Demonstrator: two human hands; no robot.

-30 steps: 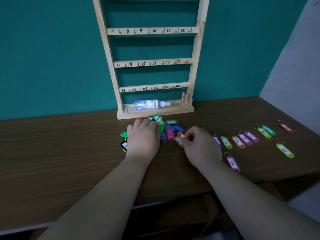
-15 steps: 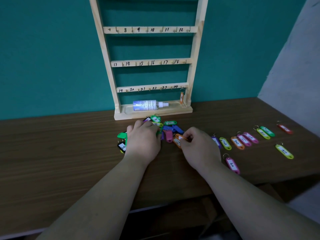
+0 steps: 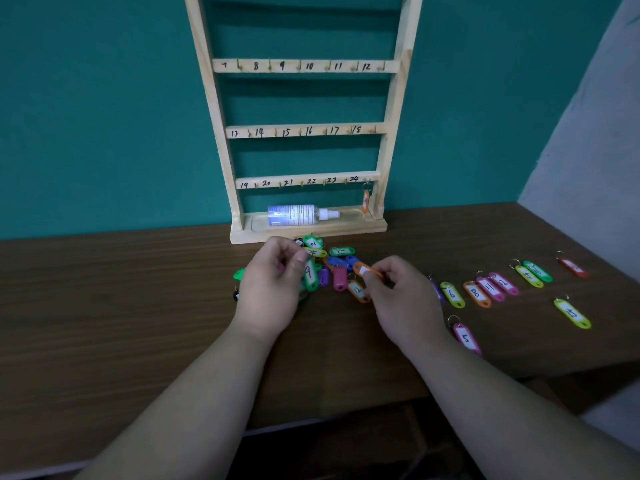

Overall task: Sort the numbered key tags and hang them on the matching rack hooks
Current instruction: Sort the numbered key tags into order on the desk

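Observation:
A wooden rack [image 3: 391, 109] with numbered hook rows stands against the teal wall. One orange tag [image 3: 366, 201] hangs from the hook by 24. A pile of coloured key tags [image 3: 341, 252] lies on the table in front of the rack. My right hand [image 3: 401, 299] pinches an orange tag [image 3: 367, 271] lifted just above the pile. My left hand [image 3: 273, 285] hovers over the pile's left side with fingers curled; what it holds, if anything, is hidden. A green tag marked 9 [image 3: 310, 273] lies by its thumb. Sorted tags [image 3: 478, 293] lie in a row to the right.
A clear spray bottle [image 3: 298, 214] lies on its side in the rack's base tray. The brown table [image 3: 104, 323] ends at a front edge near me. A pink tag marked 5 [image 3: 465, 337] and a yellow tag [image 3: 571, 313] lie apart at the right.
My right hand has lifted the orange tag off the pile. My left hand has risen from lying flat on the pile and curled its fingers.

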